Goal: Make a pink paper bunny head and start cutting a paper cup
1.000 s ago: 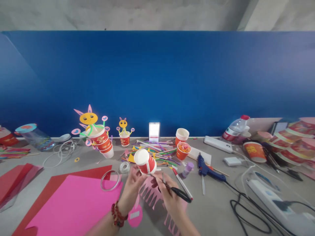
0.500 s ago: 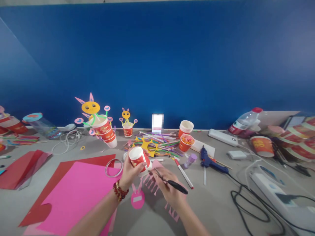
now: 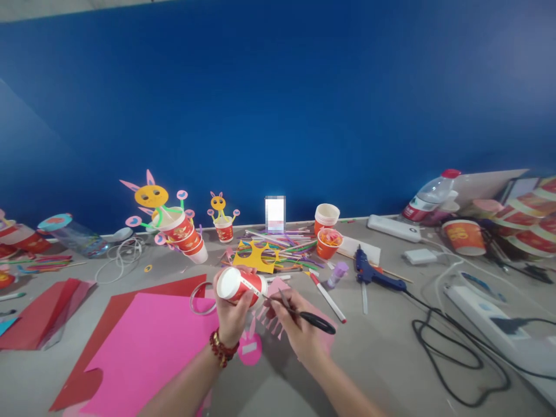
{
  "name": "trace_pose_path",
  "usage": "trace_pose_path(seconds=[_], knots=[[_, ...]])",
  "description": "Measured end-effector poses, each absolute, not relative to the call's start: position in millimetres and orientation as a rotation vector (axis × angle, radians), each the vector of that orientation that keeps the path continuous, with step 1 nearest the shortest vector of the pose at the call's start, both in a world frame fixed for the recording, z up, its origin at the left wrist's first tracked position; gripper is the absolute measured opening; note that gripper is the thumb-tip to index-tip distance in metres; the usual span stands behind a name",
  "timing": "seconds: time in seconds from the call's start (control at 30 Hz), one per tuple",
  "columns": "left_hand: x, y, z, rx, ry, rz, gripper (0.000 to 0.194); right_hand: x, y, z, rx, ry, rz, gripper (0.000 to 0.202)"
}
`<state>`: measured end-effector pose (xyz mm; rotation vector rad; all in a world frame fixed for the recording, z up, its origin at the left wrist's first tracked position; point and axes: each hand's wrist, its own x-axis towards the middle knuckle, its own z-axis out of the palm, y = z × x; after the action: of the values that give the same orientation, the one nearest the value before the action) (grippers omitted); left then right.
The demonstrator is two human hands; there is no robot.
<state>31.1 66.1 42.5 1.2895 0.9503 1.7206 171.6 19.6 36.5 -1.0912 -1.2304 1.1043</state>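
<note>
My left hand wraps round a red and white paper cup, tilted on its side with its white base toward the left. My right hand grips black-handled scissors, whose thin tip meets the cup near its rim. Under and beside my hands lies pink paper with cut strips. A pink rabbit-shaped cutout with a white patch rests just below the cup.
Pink sheets and a tape roll lie left. Behind are decorated cups, yellow paper and pipe cleaners. Rightward are a marker, a glue gun, a black cable and a power strip.
The cup has turned further onto its side in my left hand. The scissors have shifted slightly right with my right hand, and the camera view has tilted a little.
</note>
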Motion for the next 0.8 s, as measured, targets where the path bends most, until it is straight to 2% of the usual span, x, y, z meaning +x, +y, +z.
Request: trace_pose_path(seconds=[0.27,0.43,0.8], knots=[[33,62,36,1.272,0.854,1.712,0.057,180,21,43,-1.034,-1.493,0.847,0.019],[33,60,35,1.359,0.916,1.753,0.056,170,22,37,-1.018,-1.141,1.116,0.018],[31,60,28,1.613,0.882,1.815,0.057,160,27,37,-1.060,-0.361,1.522,0.035]])
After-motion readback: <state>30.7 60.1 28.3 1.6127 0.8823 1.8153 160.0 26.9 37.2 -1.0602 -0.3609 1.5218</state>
